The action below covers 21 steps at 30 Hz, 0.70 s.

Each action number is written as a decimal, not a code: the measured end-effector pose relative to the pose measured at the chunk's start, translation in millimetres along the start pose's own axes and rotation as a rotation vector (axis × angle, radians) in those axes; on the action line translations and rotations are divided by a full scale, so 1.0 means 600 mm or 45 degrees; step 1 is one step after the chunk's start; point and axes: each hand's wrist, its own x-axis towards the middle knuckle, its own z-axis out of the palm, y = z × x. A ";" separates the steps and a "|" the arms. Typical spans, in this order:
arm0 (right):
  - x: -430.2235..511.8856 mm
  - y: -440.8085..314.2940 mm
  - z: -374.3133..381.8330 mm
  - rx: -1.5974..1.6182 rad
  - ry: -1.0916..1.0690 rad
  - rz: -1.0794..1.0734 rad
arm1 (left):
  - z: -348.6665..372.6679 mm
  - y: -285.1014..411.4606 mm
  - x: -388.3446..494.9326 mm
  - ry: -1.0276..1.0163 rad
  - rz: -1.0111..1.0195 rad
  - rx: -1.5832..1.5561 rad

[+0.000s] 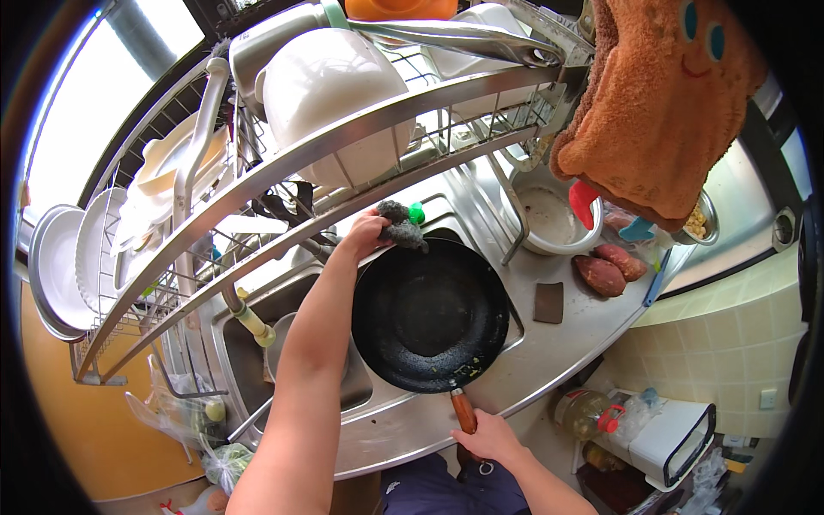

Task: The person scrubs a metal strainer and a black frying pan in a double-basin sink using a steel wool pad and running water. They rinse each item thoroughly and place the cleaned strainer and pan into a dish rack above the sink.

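A black frying pan point(431, 315) lies over the right basin of a stainless steel sink, its inside facing up. Bits of yellow-green food stick to its lower wall. My right hand point(492, 438) grips the pan's wooden handle point(463, 412) in front of my body. Beyond the pan's far left rim, my left hand point(368, 233) holds a grey scouring pad point(404, 228), which looks like a clump of wire mesh. Right beside the pad is a small green cap point(417, 212); whatever it belongs to is hidden.
Overhead, a metal dish rack point(322, 151) holds a white pot point(335, 90) and plates. The faucet point(257, 325) reaches over the left basin. Rightward are a brown scrubbing pad point(548, 302), sweet potatoes point(602, 273), a white bowl point(553, 212), a blue-handled knife point(655, 286) and a hanging orange towel point(663, 122).
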 end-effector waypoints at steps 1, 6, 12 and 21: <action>0.000 -0.001 0.000 -0.006 0.012 0.007 | -0.001 -0.003 0.005 0.026 -0.021 -0.039; 0.002 0.004 0.003 0.061 -0.009 0.016 | 0.001 -0.016 0.010 -0.052 -0.020 -0.122; 0.017 0.025 0.024 0.327 -0.049 0.010 | 0.003 0.004 -0.074 -0.110 0.116 0.037; 0.029 0.037 0.036 0.893 -0.249 0.049 | 0.037 -0.041 -0.259 -0.029 0.229 0.121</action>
